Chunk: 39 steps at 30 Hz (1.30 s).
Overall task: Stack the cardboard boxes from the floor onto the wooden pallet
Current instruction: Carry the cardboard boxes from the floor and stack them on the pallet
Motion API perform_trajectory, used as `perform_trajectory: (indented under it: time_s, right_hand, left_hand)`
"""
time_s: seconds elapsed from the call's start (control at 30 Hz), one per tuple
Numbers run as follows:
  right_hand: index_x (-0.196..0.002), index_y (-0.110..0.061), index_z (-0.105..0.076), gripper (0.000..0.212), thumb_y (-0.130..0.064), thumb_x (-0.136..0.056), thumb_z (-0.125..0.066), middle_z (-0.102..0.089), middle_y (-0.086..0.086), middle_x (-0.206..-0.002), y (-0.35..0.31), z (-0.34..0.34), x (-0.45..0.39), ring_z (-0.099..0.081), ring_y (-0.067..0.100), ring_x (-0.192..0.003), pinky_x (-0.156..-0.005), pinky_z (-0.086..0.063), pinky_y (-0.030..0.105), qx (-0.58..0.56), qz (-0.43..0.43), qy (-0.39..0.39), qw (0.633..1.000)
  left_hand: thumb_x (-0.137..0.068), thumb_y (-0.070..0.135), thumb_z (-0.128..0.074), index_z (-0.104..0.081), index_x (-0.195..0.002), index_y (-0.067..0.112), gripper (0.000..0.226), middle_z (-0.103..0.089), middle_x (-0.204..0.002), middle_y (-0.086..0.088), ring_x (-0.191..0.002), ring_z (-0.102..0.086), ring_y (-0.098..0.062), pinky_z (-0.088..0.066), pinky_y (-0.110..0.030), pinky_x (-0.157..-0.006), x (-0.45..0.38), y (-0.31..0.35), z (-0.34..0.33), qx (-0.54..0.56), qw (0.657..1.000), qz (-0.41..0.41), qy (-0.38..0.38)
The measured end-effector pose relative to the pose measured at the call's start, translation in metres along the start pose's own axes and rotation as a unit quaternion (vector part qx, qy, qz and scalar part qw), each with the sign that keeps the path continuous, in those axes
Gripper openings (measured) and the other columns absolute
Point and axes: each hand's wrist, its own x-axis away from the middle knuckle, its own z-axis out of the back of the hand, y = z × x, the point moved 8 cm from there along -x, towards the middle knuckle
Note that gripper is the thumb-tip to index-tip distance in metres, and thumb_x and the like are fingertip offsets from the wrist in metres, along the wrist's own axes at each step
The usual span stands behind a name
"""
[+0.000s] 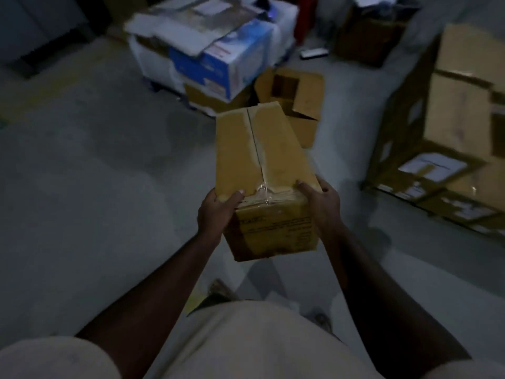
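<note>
I hold a long brown cardboard box (259, 160) off the floor in front of me, taped along its top seam, with print on its near end. My left hand (218, 212) grips its near left corner and my right hand (323, 203) grips its near right corner. At the right, a tall stack of cardboard boxes (459, 116) rests on a low base that looks like the pallet (426, 206); its wood is hard to make out in the dim light.
An open empty carton (297, 99) lies on the grey floor just beyond the held box. Behind it stands a blue and white printed box (221, 64) on white packages. More boxes (369, 36) sit at the back right. Bare floor (95, 173) spreads to the left.
</note>
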Motion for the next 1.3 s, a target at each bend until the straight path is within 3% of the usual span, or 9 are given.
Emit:
perform_trajectory:
  time_s: [0.17, 0.33, 0.53, 0.8, 0.93, 1.07, 1.13, 1.23, 1.3]
  right_hand:
    - [-0.11, -0.038, -0.075, 0.039, -0.046, -0.073, -0.084, -0.08, -0.002, -0.105, 0.044, 0.182, 0.03, -0.077, 0.023, -0.095, -0.086, -0.062, 0.056, -0.058, -0.004, 0.094, 0.994]
    - [-0.135, -0.023, -0.065, 0.055, -0.037, -0.085, -0.081, -0.076, -0.001, -0.109, 0.08, 0.372, 0.078, -0.074, 0.025, -0.101, -0.089, -0.062, 0.051, -0.095, -0.015, 0.193, 0.976]
    - [-0.127, -0.015, -0.072, 0.056, -0.041, -0.079, -0.084, -0.079, 0.004, -0.105, 0.085, 0.551, 0.108, -0.076, 0.026, -0.096, -0.086, -0.063, 0.051, -0.101, -0.016, 0.288, 0.952]
    - [-0.129, -0.014, -0.072, 0.05, -0.03, -0.083, -0.084, -0.079, 0.004, -0.107, 0.077, 0.719, 0.055, -0.076, 0.023, -0.096, -0.075, -0.06, 0.033, -0.118, 0.006, 0.362, 0.925]
    - [-0.134, -0.017, -0.069, 0.069, -0.045, -0.074, -0.086, -0.078, 0.005, -0.111, 0.07, 0.786, -0.011, -0.075, 0.025, -0.099, -0.086, -0.063, 0.045, -0.102, -0.012, 0.367, 0.925]
    - [-0.136, -0.014, -0.067, 0.058, -0.033, -0.084, -0.083, -0.078, 0.004, -0.111, 0.056, 0.85, -0.08, -0.076, 0.023, -0.101, -0.092, -0.062, 0.045, -0.09, -0.003, 0.368, 0.926]
    - [-0.139, -0.013, -0.065, 0.073, -0.044, -0.076, -0.086, -0.077, 0.004, -0.115, 0.05, 0.88, -0.11, -0.075, 0.022, -0.103, -0.095, -0.061, 0.047, -0.093, -0.008, 0.375, 0.922]
    - [-0.142, -0.018, -0.062, 0.1, -0.068, -0.058, -0.087, -0.075, 0.004, -0.123, 0.046, 0.919, -0.16, -0.072, 0.023, -0.113, -0.1, -0.058, 0.05, -0.097, -0.015, 0.366, 0.925]
    - [-0.144, -0.019, -0.059, 0.101, -0.068, -0.06, -0.087, -0.072, 0.005, -0.128, 0.04, 0.938, -0.195, -0.07, 0.023, -0.115, -0.101, -0.057, 0.05, -0.097, -0.024, 0.34, 0.935]
  left_hand:
    - [-0.062, 0.082, -0.069, -0.067, -0.118, 0.031, 0.076, -0.074, -0.103, 0.012, -0.092, -0.071, -0.017, -0.06, -0.046, -0.086, 0.081, 0.043, -0.142, -0.055, 0.993, -0.06, -0.083]
    - [-0.065, 0.079, -0.07, -0.067, -0.12, 0.029, 0.075, -0.074, -0.104, 0.01, -0.092, -0.071, -0.016, -0.06, -0.047, -0.086, 0.192, 0.084, -0.294, -0.066, 0.977, -0.114, -0.166]
    - [-0.067, 0.076, -0.071, -0.065, -0.124, 0.026, 0.076, -0.073, -0.104, 0.008, -0.09, -0.071, -0.016, -0.062, -0.046, -0.083, 0.289, 0.138, -0.441, -0.074, 0.955, -0.148, -0.247]
    - [-0.062, 0.079, -0.072, -0.064, -0.126, 0.022, 0.086, -0.072, -0.105, 0.006, -0.091, -0.07, -0.017, -0.063, -0.045, -0.079, 0.321, 0.211, -0.623, -0.07, 0.933, -0.178, -0.306]
    - [-0.076, 0.06, -0.08, -0.064, -0.122, 0.025, 0.06, -0.071, -0.099, 0.01, -0.085, -0.069, -0.011, -0.061, -0.035, -0.072, 0.306, 0.247, -0.717, -0.047, 0.929, -0.178, -0.32]
    - [-0.062, 0.068, -0.084, -0.062, -0.129, 0.024, 0.082, -0.074, -0.11, 0.006, -0.097, -0.072, -0.016, -0.062, -0.042, -0.082, 0.281, 0.278, -0.815, -0.022, 0.915, -0.153, -0.374]
    - [-0.057, 0.073, -0.084, -0.059, -0.133, 0.024, 0.093, -0.073, -0.114, 0.003, -0.1, -0.072, -0.017, -0.062, -0.039, -0.08, 0.27, 0.297, -0.856, -0.023, 0.907, -0.149, -0.392]
    - [-0.066, 0.062, -0.085, -0.055, -0.138, 0.022, 0.087, -0.072, -0.117, 0.003, -0.1, -0.072, -0.017, -0.06, -0.034, -0.074, 0.258, 0.33, -0.907, -0.023, 0.899, -0.153, -0.409]
    - [-0.072, 0.056, -0.084, -0.052, -0.141, 0.023, 0.083, -0.07, -0.12, 0.003, -0.101, -0.071, -0.015, -0.059, -0.033, -0.074, 0.248, 0.351, -0.935, -0.023, 0.895, -0.154, -0.417]
